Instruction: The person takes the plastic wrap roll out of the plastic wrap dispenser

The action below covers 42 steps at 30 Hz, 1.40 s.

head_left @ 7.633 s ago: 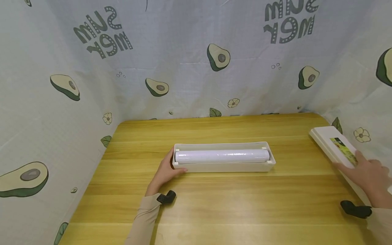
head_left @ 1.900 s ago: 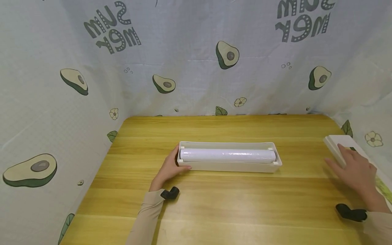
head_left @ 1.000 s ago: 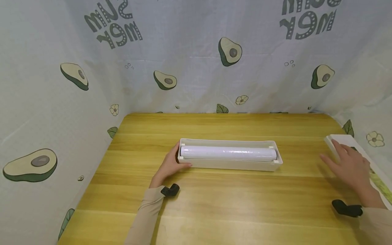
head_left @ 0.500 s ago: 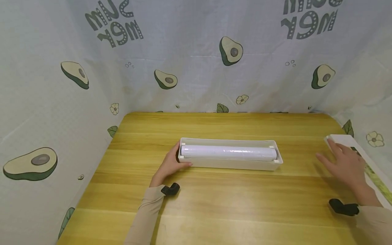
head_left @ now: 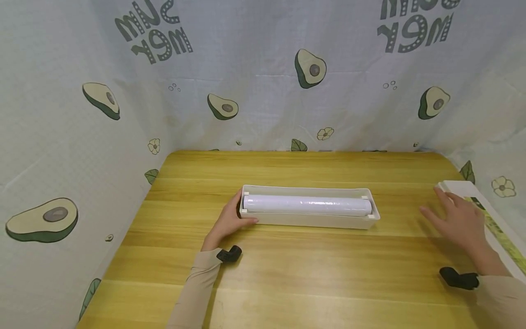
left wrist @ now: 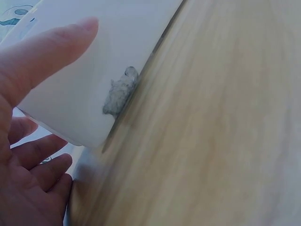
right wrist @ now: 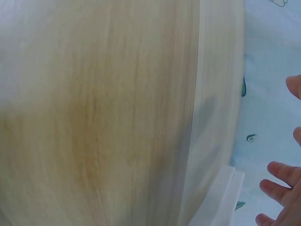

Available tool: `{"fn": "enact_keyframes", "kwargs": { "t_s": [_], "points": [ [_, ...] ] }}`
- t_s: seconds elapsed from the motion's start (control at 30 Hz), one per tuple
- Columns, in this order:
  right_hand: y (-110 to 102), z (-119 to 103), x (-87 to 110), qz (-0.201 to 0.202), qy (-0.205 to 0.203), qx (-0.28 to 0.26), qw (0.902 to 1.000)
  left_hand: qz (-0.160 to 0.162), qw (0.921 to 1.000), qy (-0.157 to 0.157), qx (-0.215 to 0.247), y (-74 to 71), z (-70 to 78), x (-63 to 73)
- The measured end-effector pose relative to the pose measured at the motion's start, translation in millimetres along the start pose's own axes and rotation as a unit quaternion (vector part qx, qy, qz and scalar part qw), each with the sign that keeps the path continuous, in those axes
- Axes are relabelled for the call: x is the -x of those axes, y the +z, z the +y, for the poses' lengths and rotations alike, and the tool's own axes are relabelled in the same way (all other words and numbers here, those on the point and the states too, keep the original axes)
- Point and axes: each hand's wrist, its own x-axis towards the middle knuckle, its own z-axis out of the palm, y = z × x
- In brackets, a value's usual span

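In the head view, a long white plastic box (head_left: 308, 221) lies lengthwise on the table. A shiny white roll (head_left: 306, 204), which looks like cling film, sits inside it between small white supports. My left hand (head_left: 227, 222) grips the box's left end. In the left wrist view the thumb (left wrist: 51, 54) lies along the front wall, above a grey patch (left wrist: 121, 92), with the fingers around the end. My right hand (head_left: 461, 224) hovers with spread fingers beside a flat white lid (head_left: 455, 186), which bears a green and yellow label. It holds nothing.
The wooden table (head_left: 296, 274) has its back edge against a hanging cloth (head_left: 255, 55) printed with avocados. The cloth also closes off both sides. The lid lies along the table's right side and runs out of the head view.
My right hand was on the lid, let go of it, and has drifted left off it. The left hand keeps its grip on the box. The head view has shifted slightly.
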Motion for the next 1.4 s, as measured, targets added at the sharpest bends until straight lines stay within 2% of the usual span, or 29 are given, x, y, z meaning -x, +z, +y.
{"fn": "enact_keyframes", "kwargs": {
  "t_s": [0.3, 0.53, 0.77, 1.07, 1.27, 1.4],
  "points": [
    [-1, -7, -0.6, -0.017, -0.003, -0.015, 0.9998, -0.006, 1.0000, -0.001, -0.001, -0.1, -1.7, -0.9],
    [2, -14, -3.6, 0.004, -0.015, -0.015, 0.9998, -0.004, 1.0000, 0.002, 0.008, -0.1, -2.0, -1.5],
    [6, -18, -5.0, -0.006, -0.019, -0.009, 0.9998, -0.004, 1.0000, 0.001, 0.003, -0.1, -1.3, -1.4],
    [10, -19, -7.6, 0.014, -0.023, -0.018, 0.9995, -0.003, 1.0000, 0.003, 0.008, 1.7, -1.2, -2.3],
    [8, -23, -9.2, 0.035, -0.048, -0.017, 0.9981, 0.002, 0.9999, -0.004, 0.009, 2.0, -0.5, -0.5],
    [7, -29, -9.9, 0.023, -0.045, -0.025, 0.9984, 0.004, 1.0000, -0.008, 0.005, 1.9, 0.3, 1.3]
  ]
}}
